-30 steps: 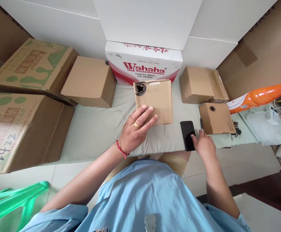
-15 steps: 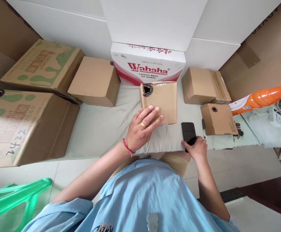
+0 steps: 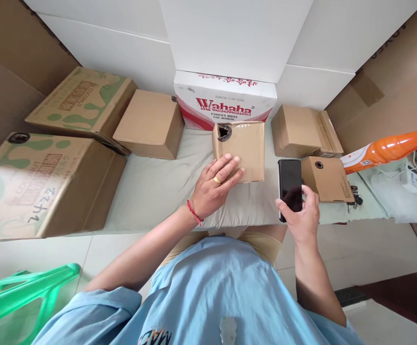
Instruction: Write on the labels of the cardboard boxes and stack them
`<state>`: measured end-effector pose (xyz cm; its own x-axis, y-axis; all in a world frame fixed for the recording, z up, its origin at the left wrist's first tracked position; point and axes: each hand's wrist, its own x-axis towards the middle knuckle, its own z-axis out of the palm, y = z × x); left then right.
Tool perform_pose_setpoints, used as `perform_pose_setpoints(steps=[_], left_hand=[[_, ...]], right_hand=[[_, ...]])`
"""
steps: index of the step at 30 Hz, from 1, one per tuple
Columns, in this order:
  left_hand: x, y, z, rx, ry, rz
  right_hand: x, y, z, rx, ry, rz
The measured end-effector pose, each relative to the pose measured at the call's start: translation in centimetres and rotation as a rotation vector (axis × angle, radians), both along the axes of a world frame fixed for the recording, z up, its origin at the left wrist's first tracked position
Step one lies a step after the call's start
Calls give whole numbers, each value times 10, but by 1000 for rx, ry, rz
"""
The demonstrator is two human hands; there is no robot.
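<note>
A small brown cardboard box (image 3: 253, 153) with a ragged dark-edged hole in its upper left corner lies on the pale green cloth (image 3: 158, 191). My left hand (image 3: 216, 184) rests on the box's lower left part, fingers stretched out and slightly apart, a ring on one finger. To the right, my right hand (image 3: 303, 213) grips a black smartphone (image 3: 290, 184) between thumb and fingers, its dark screen facing up. The phone is raised in front of a small box with a hole (image 3: 328, 179).
Behind stands a white and red Wahaha carton (image 3: 226, 103). Printed coconut cartons (image 3: 82, 103) and a plain box (image 3: 149, 122) are at left, another box (image 3: 296, 129) at right. An orange bottle (image 3: 391, 148) points inward. A green plastic stool (image 3: 25, 297) is at lower left.
My right hand has taken hold of the phone and lifted it up and slightly right. My left hand stays on the box. The camera view has shifted a little.
</note>
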<state>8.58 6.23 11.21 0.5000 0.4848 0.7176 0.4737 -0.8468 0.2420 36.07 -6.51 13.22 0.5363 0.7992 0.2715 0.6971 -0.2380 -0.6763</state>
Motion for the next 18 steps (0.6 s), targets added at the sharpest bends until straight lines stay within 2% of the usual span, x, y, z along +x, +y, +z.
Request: perform_pose_setpoints(steps=[4, 7, 9, 12, 15, 18], left_hand=[[4, 1, 2, 25, 3, 26], [6, 2, 2, 38, -31, 15], [5, 1, 2, 7, -65, 2], [2, 0, 2, -143, -92, -25], [0, -2, 2, -280, -133, -63], [1, -3, 2, -299, -190, -91]], right_hand=[[-60, 18, 48, 276, 8, 189], [-105, 35, 64, 387, 1, 253], [-128, 43, 65, 406, 12, 284], [-147, 50, 61, 401, 20, 302], [-153, 51, 57, 400, -8, 301], [-153, 50, 57, 407, -64, 289]])
